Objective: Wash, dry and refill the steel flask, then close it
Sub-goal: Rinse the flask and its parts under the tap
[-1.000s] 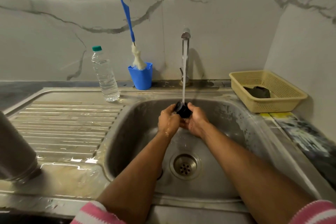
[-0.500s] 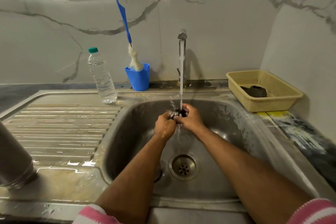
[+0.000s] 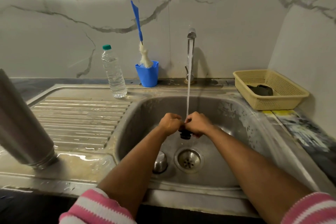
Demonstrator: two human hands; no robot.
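Observation:
The steel flask (image 3: pixel 21 125) stands upside down, mouth on the wet drainboard at the left edge. Over the sink basin (image 3: pixel 236 123), my left hand (image 3: pixel 170 123) and my right hand (image 3: pixel 198 123) both grip a small black flask stopper (image 3: pixel 185 135) under the running water stream (image 3: pixel 189 82) from the tap (image 3: pixel 191 36). The stopper's threaded end points down below my fingers; its top is hidden by them. A steel cup-shaped lid (image 3: pixel 160 162) lies on the basin floor beside the drain (image 3: pixel 189 160).
A clear water bottle (image 3: pixel 113 74) with a green cap stands at the back. A blue cup (image 3: pixel 147 73) holds a blue-handled bottle brush (image 3: pixel 141 42). A cream plastic basket (image 3: pixel 269 89) with a dark cloth sits at the right.
The stopper has turned so its threaded end now hangs below my hands. My hands stayed under the stream, and the steel lid by the drain has come into sight.

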